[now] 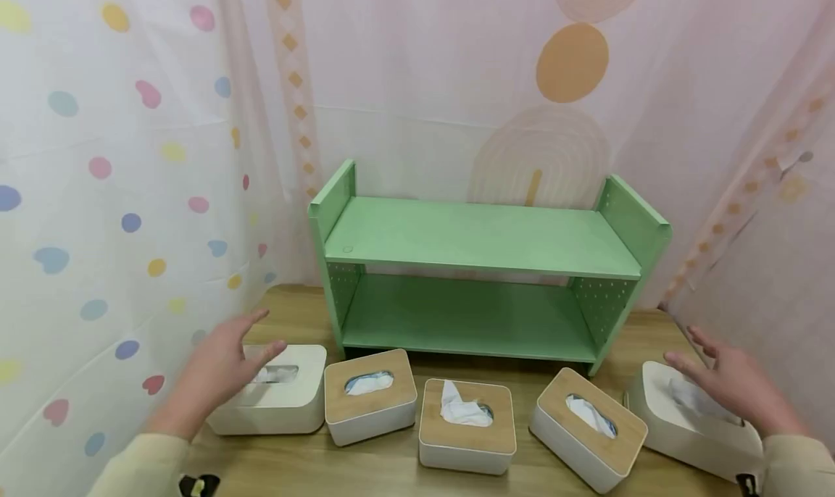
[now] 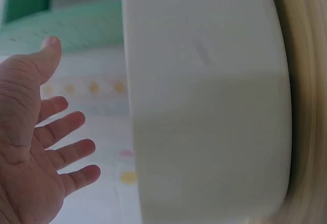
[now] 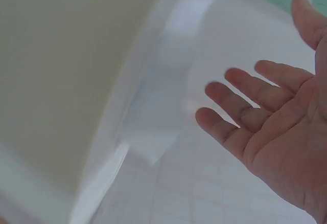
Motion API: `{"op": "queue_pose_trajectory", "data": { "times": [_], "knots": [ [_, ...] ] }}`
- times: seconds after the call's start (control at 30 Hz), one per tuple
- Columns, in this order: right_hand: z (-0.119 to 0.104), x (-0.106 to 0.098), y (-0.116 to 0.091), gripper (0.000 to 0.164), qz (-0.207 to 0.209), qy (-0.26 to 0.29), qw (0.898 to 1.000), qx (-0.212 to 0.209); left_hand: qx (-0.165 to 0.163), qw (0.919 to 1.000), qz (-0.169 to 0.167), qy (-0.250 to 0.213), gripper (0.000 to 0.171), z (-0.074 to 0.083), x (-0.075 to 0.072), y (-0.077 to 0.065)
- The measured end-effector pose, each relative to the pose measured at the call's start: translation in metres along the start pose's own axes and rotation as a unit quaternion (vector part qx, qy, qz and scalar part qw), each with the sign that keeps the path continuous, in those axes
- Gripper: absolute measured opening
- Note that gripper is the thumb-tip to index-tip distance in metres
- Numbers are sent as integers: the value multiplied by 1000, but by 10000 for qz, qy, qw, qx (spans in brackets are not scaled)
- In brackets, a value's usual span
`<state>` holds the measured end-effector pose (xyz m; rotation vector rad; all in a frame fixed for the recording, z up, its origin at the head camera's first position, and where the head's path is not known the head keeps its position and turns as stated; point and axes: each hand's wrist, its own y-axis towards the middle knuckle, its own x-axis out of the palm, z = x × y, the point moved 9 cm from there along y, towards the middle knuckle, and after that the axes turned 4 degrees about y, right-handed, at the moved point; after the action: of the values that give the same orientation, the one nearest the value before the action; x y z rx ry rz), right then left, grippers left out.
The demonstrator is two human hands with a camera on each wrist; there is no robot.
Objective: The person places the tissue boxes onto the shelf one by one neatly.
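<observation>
My left hand (image 1: 225, 366) hovers over the white tissue box (image 1: 280, 414) at the far left, fingers spread and holding nothing. In the left wrist view the white box wall (image 2: 209, 106) fills the middle, with the left hand (image 2: 36, 137) beside it. Over the white tissue box (image 1: 685, 432) at the far right, my right hand (image 1: 737, 385) is held with fingers apart, nothing in it. The right wrist view shows the right hand (image 3: 276, 116) palm visible, near a blurred pale box side (image 3: 66, 70) and its tissue (image 3: 158, 111).
Between the white boxes stand three wood-topped tissue boxes: one left (image 1: 335, 392), one in the middle (image 1: 433, 414), one angled at right (image 1: 620, 439). Behind them is a green two-tier shelf (image 1: 483, 236) on the wooden table (image 1: 365, 475). Patterned curtains (image 1: 404, 84) surround the table.
</observation>
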<state>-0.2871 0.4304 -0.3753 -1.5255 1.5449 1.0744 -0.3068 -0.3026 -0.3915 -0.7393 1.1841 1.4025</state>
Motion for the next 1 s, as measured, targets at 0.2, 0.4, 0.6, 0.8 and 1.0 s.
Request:
{"op": "queue_pose_trajectory", "data": {
  "times": [0.2, 0.4, 0.6, 0.8, 1.0],
  "knots": [
    [-38, 6, -18, 73, 570, 819, 9948, -210, -86, 9964, 614, -579, 70, 27, 1, -20],
    [-76, 27, -33, 66, 894, 1357, 9859, -396, -195, 9897, 838, -1140, 64, 46, 7, -31],
    [-110, 43, -43, 65, 997, 1397, 9838, -524, -148, 9828, 965, -1566, 59, 61, 13, -43],
    [-147, 61, -45, 62, 959, 1564, 9786, -930, -52, 9806, 1062, -1644, 55, 75, 18, -51],
    [-177, 89, -39, 67, 212, 2003, 9752, -912, -59, 9803, 1121, -1627, 52, 81, 25, -58]
  ]
}}
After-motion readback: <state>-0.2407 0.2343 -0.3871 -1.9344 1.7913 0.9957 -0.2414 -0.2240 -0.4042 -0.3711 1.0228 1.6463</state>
